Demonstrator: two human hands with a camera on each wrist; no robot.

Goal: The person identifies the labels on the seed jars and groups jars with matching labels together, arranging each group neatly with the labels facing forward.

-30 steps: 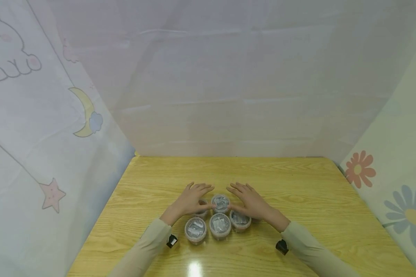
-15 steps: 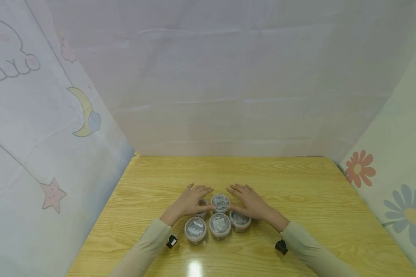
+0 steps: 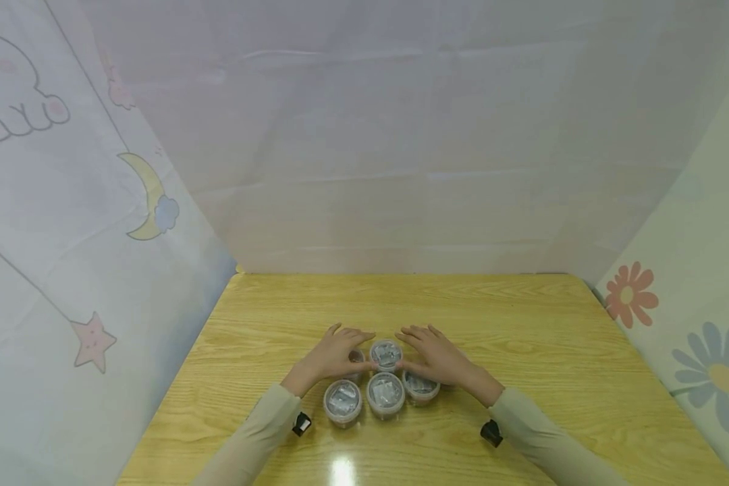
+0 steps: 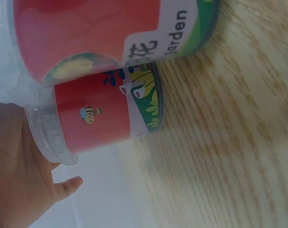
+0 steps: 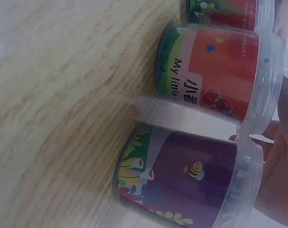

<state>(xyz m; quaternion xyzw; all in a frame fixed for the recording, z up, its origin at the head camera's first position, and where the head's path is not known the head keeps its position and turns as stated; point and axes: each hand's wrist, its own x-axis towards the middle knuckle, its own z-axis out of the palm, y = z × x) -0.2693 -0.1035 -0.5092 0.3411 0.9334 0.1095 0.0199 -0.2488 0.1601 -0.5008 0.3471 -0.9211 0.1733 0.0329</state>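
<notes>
Several clear-lidded plastic tubs stand upright together on the table. The front row holds a left tub [image 3: 343, 399], a middle tub [image 3: 385, 393] and a right tub [image 3: 422, 387]; behind them is a back tub [image 3: 386, 353], with others partly hidden under the hands. My left hand [image 3: 331, 356] arches over the group's left side, fingers loosely extended, thumb pointing inward. Mirroring it, my right hand [image 3: 437, 356] spreads over the right side. The left wrist view shows a red-labelled tub [image 4: 96, 114] beside the hand. In the right wrist view a purple-labelled tub [image 5: 187, 175] stands beside a red-labelled one [image 5: 220, 71].
The wood-grain table [image 3: 522, 324] meets a plain pale sheet [image 3: 401, 169] at its back edge. Printed sheets hang at the left [image 3: 97, 236] and right [image 3: 705, 270]. A small black wrist device [image 3: 302, 424] shows by the left forearm, another [image 3: 491, 433] by the right.
</notes>
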